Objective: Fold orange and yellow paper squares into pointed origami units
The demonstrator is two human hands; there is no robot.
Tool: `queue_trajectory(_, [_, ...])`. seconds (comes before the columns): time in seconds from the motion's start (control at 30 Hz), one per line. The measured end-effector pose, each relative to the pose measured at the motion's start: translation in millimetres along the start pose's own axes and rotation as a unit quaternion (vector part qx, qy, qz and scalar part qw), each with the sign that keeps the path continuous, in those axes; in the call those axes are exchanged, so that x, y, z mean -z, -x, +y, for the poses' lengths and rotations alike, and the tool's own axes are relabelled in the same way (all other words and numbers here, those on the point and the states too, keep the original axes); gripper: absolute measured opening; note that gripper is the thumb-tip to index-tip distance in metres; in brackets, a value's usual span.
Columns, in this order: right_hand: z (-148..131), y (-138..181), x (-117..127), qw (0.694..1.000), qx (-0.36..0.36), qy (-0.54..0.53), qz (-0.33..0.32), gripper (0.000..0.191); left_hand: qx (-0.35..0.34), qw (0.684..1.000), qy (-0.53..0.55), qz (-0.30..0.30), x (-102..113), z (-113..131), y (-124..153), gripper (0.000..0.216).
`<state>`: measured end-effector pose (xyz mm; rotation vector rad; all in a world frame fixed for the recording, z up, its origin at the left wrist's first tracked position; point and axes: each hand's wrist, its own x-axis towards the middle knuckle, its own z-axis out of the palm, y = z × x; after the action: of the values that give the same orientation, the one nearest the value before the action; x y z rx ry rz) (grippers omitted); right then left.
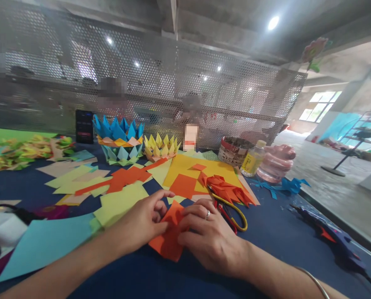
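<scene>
The orange paper (166, 244) lies on or just above the dark blue table (266, 249), low in the centre of the view, between the person's two hands. The left hand (152, 218) is at its upper left side, thumb over the sheet, with thumb and forefinger standing apart. The right hand (208, 238) covers the right part, its fingers bent against the paper; whether they pinch it or only press it cannot be told. The piece is judged very light, thin and pliant, likely to take a crease readily and to tear or crumple under a hard pull. Little slip is expected against dry fingertips. The sound hold is judged to be by the outer edges, with flat finger pressure along any fold. To the right, the scissors (242, 220) lie just beside the right hand, their handles toward it, and limit movement there. Ahead are a flat orange square (181, 185) and crumpled orange pieces (227, 191); the pale green sheet (120, 203) adjoins the left hand and wrist. Table surface shows on the near side, and at right as far as the glue gun (331, 232), near the table's edge.
</scene>
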<state>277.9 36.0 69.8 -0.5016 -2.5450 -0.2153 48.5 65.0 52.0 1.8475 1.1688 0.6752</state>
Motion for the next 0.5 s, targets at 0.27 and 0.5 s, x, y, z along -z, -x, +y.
queue_trajectory(0.27, [17,7,-4,0.999,-0.009,0.01,-0.045,0.024,-0.242,0.934,-0.23,0.127,-14,-11,21,0.051])
queue_trajectory(0.5, [18,5,1,0.995,-0.034,-0.029,-0.086,0.013,-0.408,0.853,-0.297,0.132,-22,-8,40,0.035])
